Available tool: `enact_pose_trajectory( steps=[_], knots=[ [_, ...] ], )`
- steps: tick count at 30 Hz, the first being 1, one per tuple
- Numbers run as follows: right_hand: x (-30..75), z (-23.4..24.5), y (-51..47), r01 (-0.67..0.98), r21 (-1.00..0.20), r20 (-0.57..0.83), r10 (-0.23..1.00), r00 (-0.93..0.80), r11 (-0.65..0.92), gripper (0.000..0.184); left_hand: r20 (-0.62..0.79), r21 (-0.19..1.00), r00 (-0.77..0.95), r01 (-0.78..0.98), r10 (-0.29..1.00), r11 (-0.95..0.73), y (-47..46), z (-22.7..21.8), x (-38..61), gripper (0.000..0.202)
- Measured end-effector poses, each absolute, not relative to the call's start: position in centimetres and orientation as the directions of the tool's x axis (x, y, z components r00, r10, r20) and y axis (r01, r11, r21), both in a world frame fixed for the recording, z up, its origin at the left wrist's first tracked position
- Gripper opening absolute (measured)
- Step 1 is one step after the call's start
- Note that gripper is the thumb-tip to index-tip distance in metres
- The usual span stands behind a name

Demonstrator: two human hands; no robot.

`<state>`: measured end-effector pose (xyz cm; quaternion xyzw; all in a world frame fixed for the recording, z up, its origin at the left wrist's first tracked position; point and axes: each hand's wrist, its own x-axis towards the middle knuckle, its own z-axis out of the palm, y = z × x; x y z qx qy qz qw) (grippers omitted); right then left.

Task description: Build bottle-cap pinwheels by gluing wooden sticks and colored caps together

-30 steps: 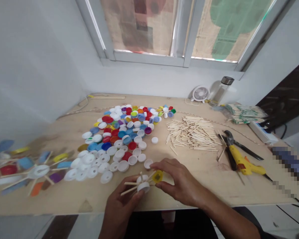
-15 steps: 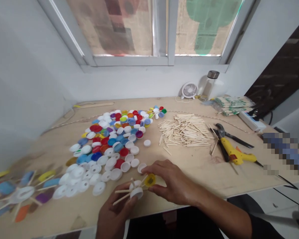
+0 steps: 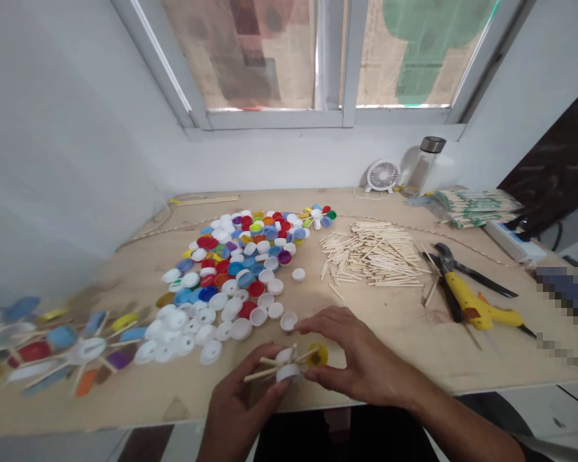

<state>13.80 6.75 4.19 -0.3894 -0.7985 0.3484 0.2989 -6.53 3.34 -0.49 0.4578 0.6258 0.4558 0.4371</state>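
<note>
My left hand (image 3: pixel 248 401) grips a white bottle cap (image 3: pixel 288 373) with short wooden sticks (image 3: pixel 262 371) fanning out of it. On the end of one right-hand stick sits a yellow cap (image 3: pixel 316 355). My right hand (image 3: pixel 351 356) curves around that yellow cap, fingers and thumb apart; the thumb tip is close to its lower edge, and whether it touches cannot be made out. Just above my right fingertips lies a loose white cap (image 3: pixel 289 321) on the wooden table.
A heap of coloured caps (image 3: pixel 231 269) covers the middle left, beside a stick pile (image 3: pixel 376 253). Cap-and-stick wheels (image 3: pixel 87 351) lie far left. Pliers (image 3: pixel 446 256) and a yellow glue gun (image 3: pixel 476 308) are at right. Behind stand a small fan (image 3: pixel 383 175) and bottle (image 3: pixel 424 165).
The view has swung left, so everything sits further right and more wheels show at left. Both hands stay around the cap-and-stick piece, whose sticks have tilted slightly.
</note>
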Motion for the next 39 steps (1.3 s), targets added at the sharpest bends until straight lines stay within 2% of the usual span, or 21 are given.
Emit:
enact_pose_trajectory(
  steps=[4,8,11,14,18,22,27,31,35,39],
  knots=[
    [13.4,4.2,6.4,0.421,-0.803,0.159,0.832,-0.531,0.422,0.047,-0.076,0.925,-0.015,0.372,0.997,0.076,3.9,-0.4,-7.9,0.039],
    [12.9,3.7,6.1,0.416,-0.824,0.150,0.855,-0.496,0.386,0.047,-0.069,0.916,0.044,0.399,0.997,0.045,4.3,0.4,-8.1,0.034],
    [12.6,3.2,5.9,0.413,-0.841,0.137,0.875,-0.464,0.351,0.045,-0.084,0.955,0.016,0.286,0.996,0.076,4.2,1.0,-7.6,0.029],
    [12.4,2.7,5.6,0.398,-0.863,0.126,0.896,-0.425,0.310,0.047,-0.176,0.979,-0.018,0.098,0.984,0.177,3.9,1.5,-7.0,0.033],
    [12.0,2.3,5.2,0.372,-0.892,0.117,0.926,-0.359,0.257,0.048,-0.272,0.955,-0.079,-0.146,0.959,0.259,3.3,1.7,-6.2,0.048],
    [11.5,2.3,5.0,0.359,-0.903,0.110,0.934,-0.340,0.237,0.047,-0.339,0.901,-0.109,-0.325,0.935,0.289,2.8,1.4,-5.6,0.048],
    [11.5,2.5,5.0,0.298,-0.922,0.135,0.926,-0.351,0.247,0.045,-0.374,0.884,-0.119,-0.346,0.920,0.315,2.7,0.9,-5.6,0.046],
    [12.4,2.7,5.4,0.209,-0.951,0.155,0.935,-0.318,0.228,0.036,-0.397,0.877,-0.176,-0.361,0.901,0.316,2.9,0.5,-6.2,0.048],
    [13.1,2.8,5.8,0.196,-0.961,0.132,0.944,-0.302,0.197,0.024,-0.409,0.871,-0.141,-0.356,0.902,0.339,3.0,-0.1,-6.7,0.047],
    [13.0,3.1,6.0,0.163,-0.965,0.138,0.929,-0.344,0.204,0.022,-0.391,0.881,-0.161,-0.351,0.906,0.317,3.0,0.0,-6.8,0.047]
  ],
)
